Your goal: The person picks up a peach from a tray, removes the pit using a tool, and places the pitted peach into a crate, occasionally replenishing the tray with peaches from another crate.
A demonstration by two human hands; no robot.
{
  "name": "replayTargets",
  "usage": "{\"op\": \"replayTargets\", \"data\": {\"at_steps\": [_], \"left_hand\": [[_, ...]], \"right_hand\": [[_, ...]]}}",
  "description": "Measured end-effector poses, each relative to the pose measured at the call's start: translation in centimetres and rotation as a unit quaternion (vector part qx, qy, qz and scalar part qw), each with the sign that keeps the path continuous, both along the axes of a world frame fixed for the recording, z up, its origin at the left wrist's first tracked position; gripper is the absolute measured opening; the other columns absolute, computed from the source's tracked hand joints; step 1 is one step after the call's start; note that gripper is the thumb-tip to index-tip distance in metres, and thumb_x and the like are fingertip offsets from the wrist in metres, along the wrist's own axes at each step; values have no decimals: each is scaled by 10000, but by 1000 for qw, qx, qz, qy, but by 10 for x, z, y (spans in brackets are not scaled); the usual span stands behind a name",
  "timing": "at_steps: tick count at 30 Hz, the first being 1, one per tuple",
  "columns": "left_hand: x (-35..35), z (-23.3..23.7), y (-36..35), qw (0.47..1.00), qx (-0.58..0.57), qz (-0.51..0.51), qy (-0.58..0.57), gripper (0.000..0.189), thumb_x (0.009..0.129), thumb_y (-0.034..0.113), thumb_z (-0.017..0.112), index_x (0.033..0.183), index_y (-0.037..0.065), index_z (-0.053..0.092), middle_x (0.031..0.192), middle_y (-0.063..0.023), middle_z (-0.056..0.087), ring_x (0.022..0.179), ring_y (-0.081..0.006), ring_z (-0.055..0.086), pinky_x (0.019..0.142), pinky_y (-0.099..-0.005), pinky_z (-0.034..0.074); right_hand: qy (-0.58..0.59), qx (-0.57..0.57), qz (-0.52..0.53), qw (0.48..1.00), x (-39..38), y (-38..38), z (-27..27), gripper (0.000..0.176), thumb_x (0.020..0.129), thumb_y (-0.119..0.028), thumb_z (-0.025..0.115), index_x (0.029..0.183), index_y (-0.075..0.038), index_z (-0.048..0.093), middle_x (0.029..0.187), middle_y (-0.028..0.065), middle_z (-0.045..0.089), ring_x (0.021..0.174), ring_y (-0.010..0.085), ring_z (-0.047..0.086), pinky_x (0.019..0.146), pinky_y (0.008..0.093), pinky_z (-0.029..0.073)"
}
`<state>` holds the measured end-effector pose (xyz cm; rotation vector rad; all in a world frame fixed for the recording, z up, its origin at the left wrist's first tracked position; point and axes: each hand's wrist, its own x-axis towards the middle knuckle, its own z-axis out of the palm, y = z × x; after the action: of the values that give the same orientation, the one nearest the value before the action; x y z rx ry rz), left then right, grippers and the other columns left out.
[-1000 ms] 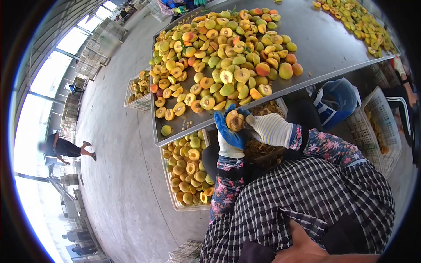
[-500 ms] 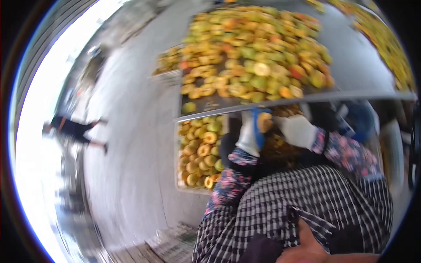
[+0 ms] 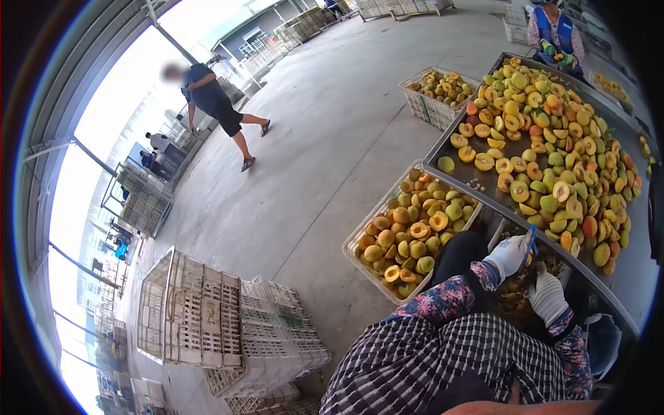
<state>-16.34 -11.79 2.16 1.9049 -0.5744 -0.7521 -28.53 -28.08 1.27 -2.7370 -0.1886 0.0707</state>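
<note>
My left hand (image 3: 508, 256), in a white glove with blue at the fingers, is curled at the near edge of a metal table (image 3: 488, 181). Its fingers close around a peach half, mostly hidden now. Close by on the right, my right hand (image 3: 548, 297) wears a ribbed white glove. Its fingers are bent downward, and whatever they grip is hidden. Brown-yellow scraps (image 3: 513, 299) lie below both hands. Halved yellow-green peaches (image 3: 553, 166) are heaped on the table. A crate (image 3: 369, 279) of peach halves stands left of my left hand.
Another peach crate (image 3: 423, 108) sits beyond the table's left end. Stacked plastic crates (image 3: 204, 311) stand at lower left. A person (image 3: 214, 100) walks across the concrete floor (image 3: 325, 159). A co-worker (image 3: 553, 34) in a blue vest is behind the table.
My view has swung left and sharpened, bringing in the stacked crates and the co-worker. Both hands stay close together by the table edge. The walking person appears larger.
</note>
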Motion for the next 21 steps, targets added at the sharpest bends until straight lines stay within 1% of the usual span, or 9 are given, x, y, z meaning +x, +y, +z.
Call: {"op": "replayTargets", "data": {"at_steps": [3, 5, 7, 8, 10, 11, 13, 16, 21], "left_hand": [[-8, 26, 1, 998, -5, 53, -42, 409, 1008, 238, 401, 1352, 41, 501, 1046, -226, 646, 1055, -352, 614, 954, -397, 456], [-2, -44, -15, 969, 4, 47, -242, 464, 1001, 197, 406, 1431, 21, 394, 1228, -248, 579, 1140, -389, 571, 972, -412, 443], [-6, -35, -13, 937, 10, 46, -347, 511, 984, 165, 429, 1463, 13, 338, 1290, -257, 542, 1160, -403, 554, 980, -417, 438], [-7, -28, -18, 974, -61, 115, -184, 437, 932, 117, 488, 1355, 11, 466, 1198, -240, 578, 1081, -383, 584, 937, -409, 465], [0, -27, -11, 980, -147, 102, -92, 320, 935, 107, 482, 1238, 19, 534, 1119, -203, 603, 989, -344, 605, 882, -391, 486], [-4, -35, -15, 960, -257, 107, -14, 261, 960, 135, 479, 1184, 24, 553, 1061, -159, 615, 933, -287, 607, 847, -364, 495], [-8, -53, -26, 865, -467, 103, 153, 205, 1011, 190, 475, 1076, 35, 592, 944, -72, 638, 820, -173, 609, 776, -310, 511], [-9, -64, -23, 909, -389, 150, -16, 424, 1038, 377, 429, 1186, 8, 577, 1063, -99, 642, 940, -190, 621, 874, -318, 505], [-19, -53, -23, 805, -428, 271, 308, 661, 999, 622, 342, 1137, 31, 601, 1023, -108, 649, 955, -209, 618, 898, -343, 514]], "right_hand": [[-83, 173, -29, 981, -1, -3, -47, 287, 921, -193, 544, 1112, 18, 512, 953, 244, 616, 891, 369, 633, 742, 406, 518], [-8, 337, -96, 937, 1, -8, -68, 338, 951, -82, 489, 1256, 62, 467, 1105, 227, 610, 1044, 332, 604, 887, 370, 465], [18, 365, -93, 926, 7, -5, -63, 394, 959, -13, 455, 1341, 86, 433, 1205, 217, 601, 1142, 314, 582, 972, 350, 435], [4, 313, -63, 948, 9, -9, -59, 410, 953, 0, 447, 1354, 87, 422, 1230, 216, 595, 1164, 315, 574, 983, 349, 432], [-9, 281, -24, 959, 13, -5, -36, 449, 932, 33, 419, 1378, 91, 401, 1287, 207, 577, 1225, 313, 545, 1028, 339, 413], [-126, 339, -26, 932, 14, 0, -45, 386, 892, -29, 489, 1270, 42, 527, 1189, 198, 621, 1119, 374, 579, 984, 402, 442], [-132, 235, -8, 963, 12, 1, -17, 388, 875, -74, 543, 1252, 19, 552, 1151, 257, 621, 1088, 436, 577, 945, 467, 460], [-82, 258, -51, 961, 9, 16, -7, 342, 903, -184, 592, 1177, 13, 535, 948, 271, 652, 903, 455, 623, 773, 486, 495], [3, 224, -95, 970, 9, 30, -9, 384, 930, -250, 586, 1147, 51, 488, 906, 277, 646, 865, 455, 631, 728, 493, 499]]}}
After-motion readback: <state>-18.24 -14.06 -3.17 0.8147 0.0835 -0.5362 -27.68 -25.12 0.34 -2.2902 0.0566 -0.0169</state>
